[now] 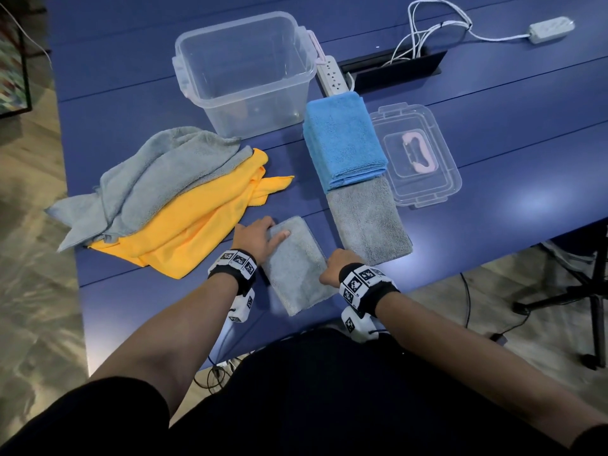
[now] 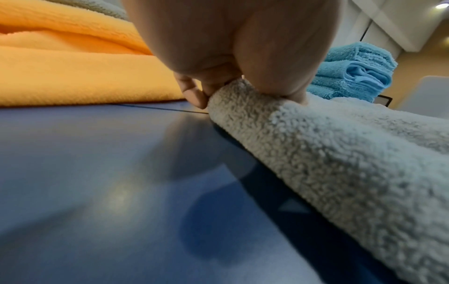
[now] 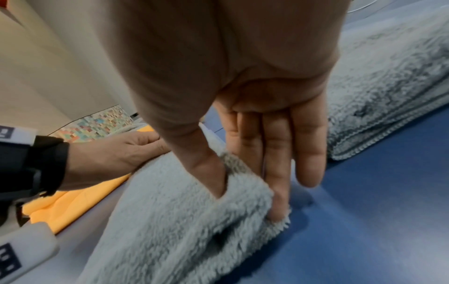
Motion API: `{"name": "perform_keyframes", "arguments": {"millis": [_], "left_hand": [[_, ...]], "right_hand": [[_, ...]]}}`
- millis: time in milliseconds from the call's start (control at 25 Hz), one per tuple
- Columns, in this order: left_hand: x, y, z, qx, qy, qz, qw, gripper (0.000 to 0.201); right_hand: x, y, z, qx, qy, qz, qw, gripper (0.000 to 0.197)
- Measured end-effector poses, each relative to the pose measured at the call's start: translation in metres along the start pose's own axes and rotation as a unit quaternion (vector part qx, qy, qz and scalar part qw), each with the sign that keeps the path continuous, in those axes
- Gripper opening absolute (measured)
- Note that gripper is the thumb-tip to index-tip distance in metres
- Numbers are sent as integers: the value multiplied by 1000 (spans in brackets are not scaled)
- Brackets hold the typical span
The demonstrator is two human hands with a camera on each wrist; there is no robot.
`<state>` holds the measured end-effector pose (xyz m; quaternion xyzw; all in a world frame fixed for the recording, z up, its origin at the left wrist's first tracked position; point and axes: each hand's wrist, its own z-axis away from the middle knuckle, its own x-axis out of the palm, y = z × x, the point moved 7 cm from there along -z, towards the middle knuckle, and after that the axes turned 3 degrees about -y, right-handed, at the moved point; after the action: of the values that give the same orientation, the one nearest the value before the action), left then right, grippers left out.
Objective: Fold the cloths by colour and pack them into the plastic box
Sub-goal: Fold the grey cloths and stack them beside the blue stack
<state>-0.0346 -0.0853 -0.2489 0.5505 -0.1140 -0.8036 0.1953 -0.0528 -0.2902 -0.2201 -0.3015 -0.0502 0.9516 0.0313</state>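
A small folded grey cloth (image 1: pixel 296 268) lies near the table's front edge, between my hands. My left hand (image 1: pixel 276 228) grips its far left corner, thumb on top and fingers curled at the edge; the left wrist view shows the hand (image 2: pixel 243 82) pinching the cloth (image 2: pixel 340 163). My right hand (image 1: pixel 334 264) holds the right edge. In the right wrist view its thumb lies on top of the cloth (image 3: pixel 170 221) and its fingers (image 3: pixel 277 163) reach under the edge. The clear plastic box (image 1: pixel 246 70) stands open and empty at the back.
A second folded grey cloth (image 1: pixel 368 222) and a folded blue stack (image 1: pixel 342 139) lie to the right, beside the box lid (image 1: pixel 424 189). Unfolded grey (image 1: pixel 158 172) and yellow cloths (image 1: pixel 197 222) are heaped at the left. A power strip (image 1: pixel 330 74) and cables sit behind.
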Motion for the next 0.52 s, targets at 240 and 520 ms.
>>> {"name": "perform_keyframes", "arguments": {"millis": [240,520], "left_hand": [[-5,14,25,47,120,8,992,66],[42,24,79,135,-22,-94,986,100]], "right_hand": [[-16,-15,16,-73,155,-9,985,55],[-11,-29,-7,-149,91,3,985,56]]}}
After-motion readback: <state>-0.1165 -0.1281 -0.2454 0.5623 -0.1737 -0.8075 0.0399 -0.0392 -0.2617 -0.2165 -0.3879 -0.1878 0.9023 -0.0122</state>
